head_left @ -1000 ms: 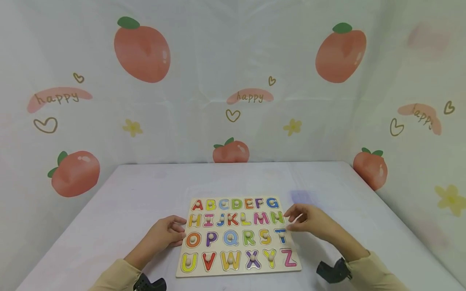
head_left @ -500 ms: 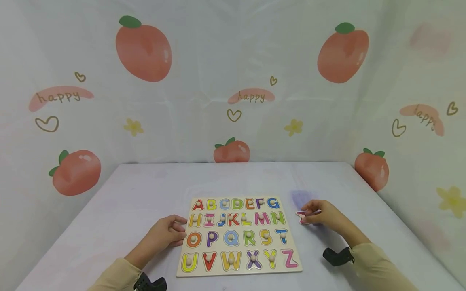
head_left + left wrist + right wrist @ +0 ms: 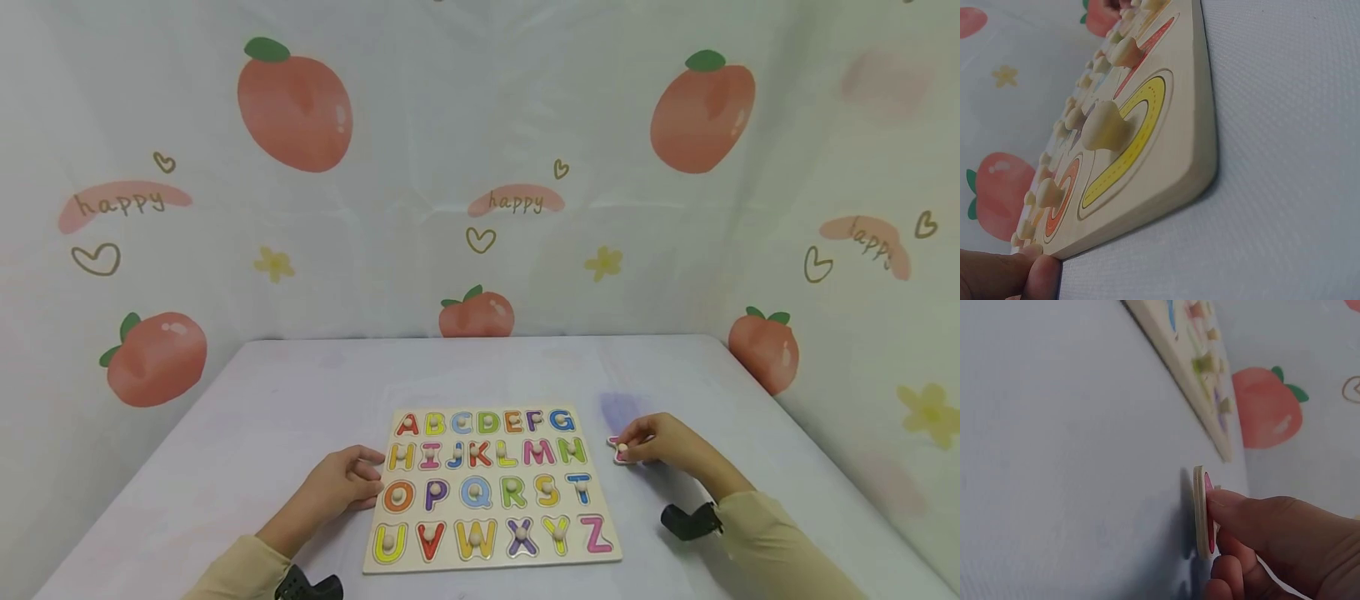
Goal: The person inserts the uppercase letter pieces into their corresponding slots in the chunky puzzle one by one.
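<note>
A pale wooden alphabet puzzle board (image 3: 491,564) lies on the table, its coloured letters mostly topped by round wooden knobs. The pink Z (image 3: 595,533) at its lower right shows no knob. My left hand (image 3: 337,483) rests its fingertips against the board's left edge; the left wrist view shows the thumb and a finger right at that edge. Beyond the right edge, my right hand (image 3: 663,442) pinches a pink letter puzzle piece (image 3: 1204,512) with a wooden rim, partly hidden by the fingers. In the right wrist view this piece stands close over the white surface.
A white cloth covers the table (image 3: 480,371). Behind it hangs a white backdrop (image 3: 405,275) printed with peaches, hearts and flowers. A black wrist mount (image 3: 690,522) sits at the right wrist, another (image 3: 307,585) at the left.
My right hand has moved right, away from the board's edge, and the pink letter piece has come into view in its fingers. The left hand stays at the left edge.
</note>
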A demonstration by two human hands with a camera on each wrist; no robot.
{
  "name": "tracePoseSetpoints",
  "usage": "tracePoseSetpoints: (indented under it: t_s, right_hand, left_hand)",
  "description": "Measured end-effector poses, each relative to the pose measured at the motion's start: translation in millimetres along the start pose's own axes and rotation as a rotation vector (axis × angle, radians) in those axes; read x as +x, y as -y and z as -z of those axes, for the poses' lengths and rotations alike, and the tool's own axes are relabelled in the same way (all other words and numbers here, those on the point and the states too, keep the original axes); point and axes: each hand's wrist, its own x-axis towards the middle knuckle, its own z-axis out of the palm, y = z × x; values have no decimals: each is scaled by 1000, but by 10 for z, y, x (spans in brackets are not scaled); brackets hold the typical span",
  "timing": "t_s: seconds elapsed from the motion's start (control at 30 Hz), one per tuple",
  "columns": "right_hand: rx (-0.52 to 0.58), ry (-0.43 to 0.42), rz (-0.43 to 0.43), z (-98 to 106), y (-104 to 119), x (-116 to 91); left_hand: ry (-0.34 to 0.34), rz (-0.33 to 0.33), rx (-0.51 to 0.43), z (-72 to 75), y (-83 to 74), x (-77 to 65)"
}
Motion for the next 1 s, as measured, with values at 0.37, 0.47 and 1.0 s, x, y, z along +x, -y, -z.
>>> tracePoseSetpoints:
  t_s: [0.37,0.47,1.0]
  right_hand:
    - [61,-31,109,-155,422,-295]
    - [99,-15,145,-224,482,-393]
    - [162,106,217,-609,347,-702]
  left_hand:
    - [1,-10,10,9,-9,-14]
    - [6,-12,4,11,-16,-21]
    - [1,-24,-1,11,-22,-38]
